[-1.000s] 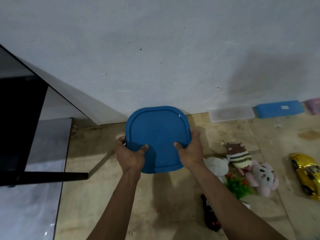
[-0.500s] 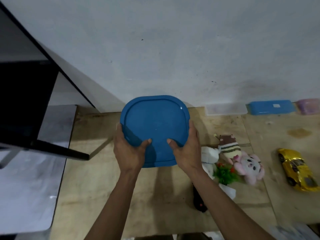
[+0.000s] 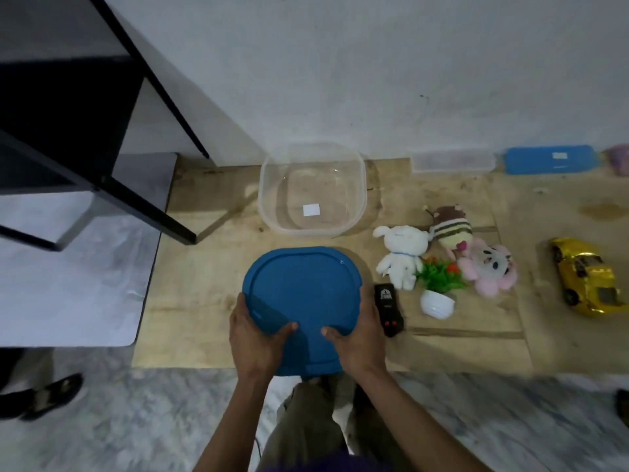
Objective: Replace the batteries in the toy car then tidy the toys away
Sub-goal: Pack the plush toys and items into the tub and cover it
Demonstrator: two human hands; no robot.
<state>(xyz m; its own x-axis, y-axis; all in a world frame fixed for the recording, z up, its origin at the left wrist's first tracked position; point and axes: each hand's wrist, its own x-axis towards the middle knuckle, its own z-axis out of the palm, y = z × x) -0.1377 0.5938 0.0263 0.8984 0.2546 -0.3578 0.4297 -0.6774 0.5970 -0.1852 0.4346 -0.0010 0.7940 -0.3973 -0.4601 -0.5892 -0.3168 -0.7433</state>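
Observation:
Both hands hold a blue lid (image 3: 303, 294) above the wooden board (image 3: 204, 277): my left hand (image 3: 253, 335) grips its left near edge, my right hand (image 3: 357, 335) its right near edge, thumbs on top. Beyond the lid a clear plastic tub (image 3: 311, 192) stands uncovered by the wall, holding nothing but a white label. Right of the lid lie a black remote (image 3: 388, 310), a white plush (image 3: 401, 257), a striped bee plush (image 3: 449, 229), a pink plush (image 3: 490, 270) and a small potted plant (image 3: 439, 287). The gold toy car (image 3: 589, 277) sits far right.
A black table frame (image 3: 136, 195) stands at the left over a white sheet (image 3: 68, 277). A clear lid (image 3: 452, 161), a blue box (image 3: 551, 160) and a purple thing (image 3: 619, 160) lie along the wall. A shoe (image 3: 44, 396) shows bottom left.
The lid has come toward me and down, away from the wall. The view has tilted down, and the clear tub behind the lid now shows uncovered.

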